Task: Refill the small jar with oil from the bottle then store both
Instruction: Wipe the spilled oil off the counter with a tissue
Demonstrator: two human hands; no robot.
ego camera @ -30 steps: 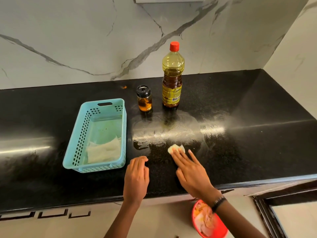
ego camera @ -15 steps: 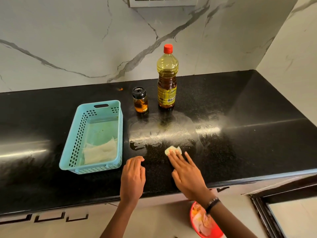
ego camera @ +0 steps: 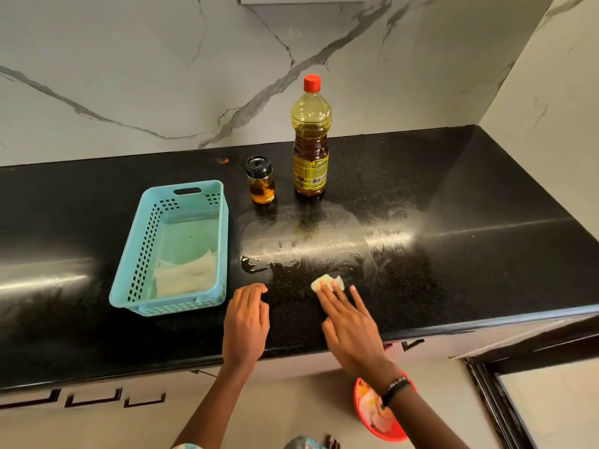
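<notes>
On the far left sits the pale blue perforated plastic basket (ego camera: 168,247), a folded tissue inside. Beside it the left hand (ego camera: 246,322) rests on the black granite counter (ego camera: 470,254), fingers loosely curled, holding nothing. A small oil puddle (ego camera: 252,264) glistens just ahead. Behind stand the small black-lidded glass jar (ego camera: 261,184) and tall red-capped plastic oil bottle (ego camera: 311,140), both closed. The right hand (ego camera: 350,322) presses a crumpled tissue wad (ego camera: 327,282) under straight, spread fingers: best swept left into that puddle, pressing flat.

You see a blue basket (ego camera: 136,280) holding paper on the tabletop's (ego camera: 486,254) left side, and a red bowl (ego camera: 377,427) below its front edge.
</notes>
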